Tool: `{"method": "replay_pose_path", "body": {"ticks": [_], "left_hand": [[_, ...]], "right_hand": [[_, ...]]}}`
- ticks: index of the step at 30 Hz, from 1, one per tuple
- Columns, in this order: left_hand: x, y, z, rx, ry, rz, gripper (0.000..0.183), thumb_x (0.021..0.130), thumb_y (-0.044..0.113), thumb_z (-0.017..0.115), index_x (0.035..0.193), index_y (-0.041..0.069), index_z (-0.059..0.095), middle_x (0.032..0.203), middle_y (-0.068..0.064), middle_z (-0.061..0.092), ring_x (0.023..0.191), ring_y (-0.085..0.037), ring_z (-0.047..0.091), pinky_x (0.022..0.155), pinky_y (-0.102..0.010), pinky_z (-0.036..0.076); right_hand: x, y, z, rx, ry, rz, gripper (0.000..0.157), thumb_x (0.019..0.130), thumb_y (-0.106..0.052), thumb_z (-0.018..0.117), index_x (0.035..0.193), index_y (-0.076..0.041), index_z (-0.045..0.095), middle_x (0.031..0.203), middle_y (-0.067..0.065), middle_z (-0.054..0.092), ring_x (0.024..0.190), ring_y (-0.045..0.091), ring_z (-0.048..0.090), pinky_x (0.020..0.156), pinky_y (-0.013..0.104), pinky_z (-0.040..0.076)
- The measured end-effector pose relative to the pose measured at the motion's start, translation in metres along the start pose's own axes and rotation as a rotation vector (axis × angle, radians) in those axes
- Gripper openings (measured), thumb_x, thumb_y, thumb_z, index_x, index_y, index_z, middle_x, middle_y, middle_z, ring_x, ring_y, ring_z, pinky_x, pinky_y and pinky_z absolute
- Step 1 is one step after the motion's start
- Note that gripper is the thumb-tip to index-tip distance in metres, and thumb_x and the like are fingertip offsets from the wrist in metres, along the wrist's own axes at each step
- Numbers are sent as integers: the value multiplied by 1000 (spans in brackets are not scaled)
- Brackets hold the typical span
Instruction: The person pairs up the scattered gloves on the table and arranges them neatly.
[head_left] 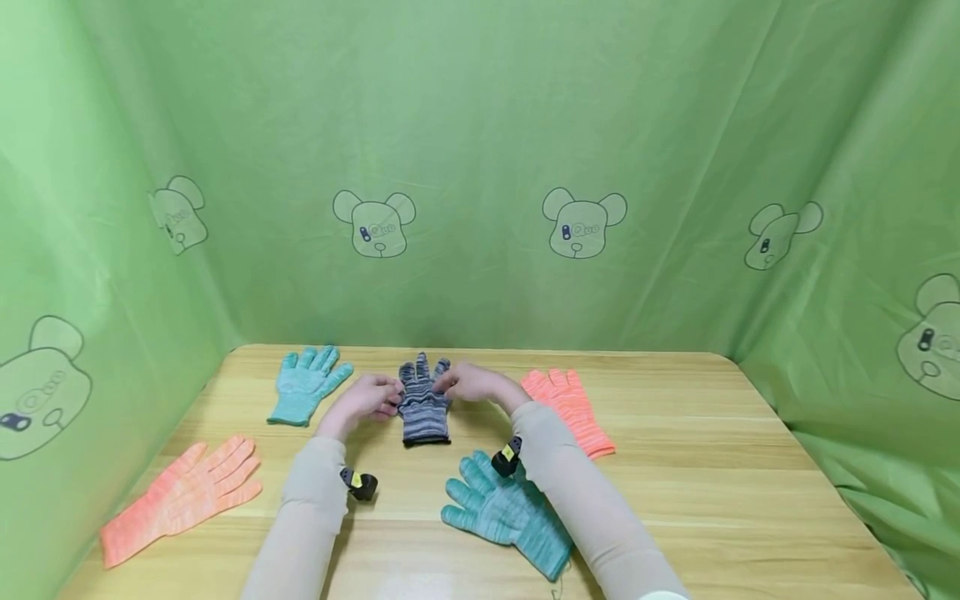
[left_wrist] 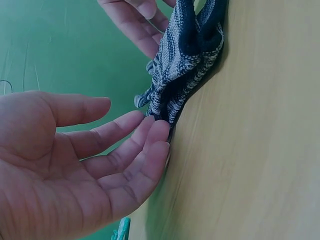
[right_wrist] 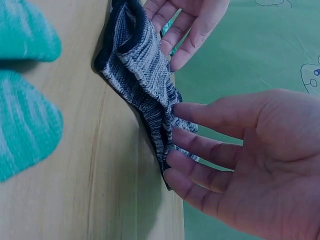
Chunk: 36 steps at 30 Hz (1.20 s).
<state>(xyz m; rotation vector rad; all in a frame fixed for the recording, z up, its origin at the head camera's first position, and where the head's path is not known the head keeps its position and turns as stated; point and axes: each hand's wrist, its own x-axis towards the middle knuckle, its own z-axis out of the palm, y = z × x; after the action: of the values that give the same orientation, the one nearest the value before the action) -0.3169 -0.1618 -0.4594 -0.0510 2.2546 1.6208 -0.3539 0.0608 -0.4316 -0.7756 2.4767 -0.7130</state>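
On the wooden table (head_left: 697, 467) in front of me lie two orange gloves (head_left: 180, 497) (head_left: 572, 408) and two teal gloves (head_left: 306, 382) (head_left: 510, 512) spread around the middle, one of each colour to my left and one to my right. Between my hands, at the centre toward the far edge, lies the dark striped knit glove (head_left: 423, 402), flat with its fingers pointing away from me. My left hand (head_left: 365, 400) and right hand (head_left: 471, 383) flank it with fingers straight and relaxed, only the fingertips (left_wrist: 159, 131) (right_wrist: 176, 150) touching its edges, gripping nothing.
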Motion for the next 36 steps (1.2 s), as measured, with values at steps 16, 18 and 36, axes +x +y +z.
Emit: {"method": "replay_pose_path", "body": {"ticks": [16,18,36], "left_hand": [[2,0,-1,-34,10,9,40,103,12,42,135,-12,47,135,-31,53,88,-16,62,92,-35,56],[3,1,-1,-31,21,4,40,102,13,43,135,-10,47,133,-30,55,88,-16,62,91,-34,56],[18,27,8,26,79,14,38,101,15,46,134,-4,52,104,-11,57,82,-14,54,71,-26,51]], "right_hand": [[1,-2,1,-69,-49,11,38,93,-4,55,130,-4,61,138,16,57,131,31,50,111,42,42],[0,-1,1,-49,-39,17,37,93,-5,55,129,-4,62,139,16,57,132,31,50,112,43,41],[9,13,-5,83,252,61,34,97,-10,52,128,0,60,127,19,63,122,32,57,106,44,46]]}}
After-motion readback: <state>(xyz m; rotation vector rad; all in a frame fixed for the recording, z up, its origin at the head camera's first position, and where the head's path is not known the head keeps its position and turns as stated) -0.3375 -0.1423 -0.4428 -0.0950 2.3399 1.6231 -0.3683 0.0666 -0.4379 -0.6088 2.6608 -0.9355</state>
